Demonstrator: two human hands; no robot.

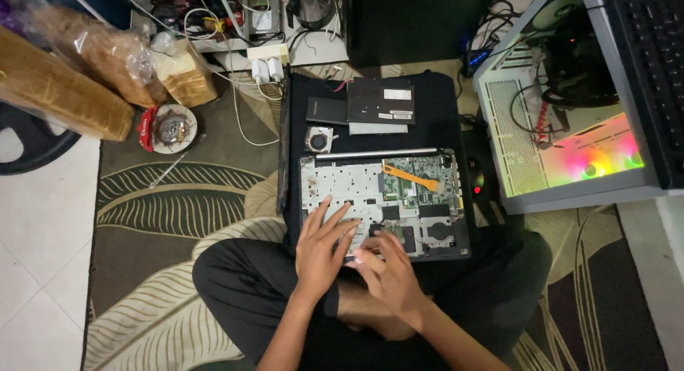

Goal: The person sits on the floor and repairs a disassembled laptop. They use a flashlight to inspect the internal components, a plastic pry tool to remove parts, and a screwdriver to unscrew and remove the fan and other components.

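The opened laptop [385, 203] lies on a black mat's [442, 114] near edge. The left hand [320, 253] rests spread on its metal frame; the right hand [388, 271] pinches something small, unclear, at the near edge. Best work gently, bracing the frame.

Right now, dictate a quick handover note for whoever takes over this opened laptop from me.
Left hand: flat, fingers spread on the opened laptop near its front edge, holding nothing.
Right hand: fingertips at the same front edge, grip unclear.
Done: cover off, board exposed; small fan and dark panels lie on the black mat behind.
Left: orange flat cable lies across the board.
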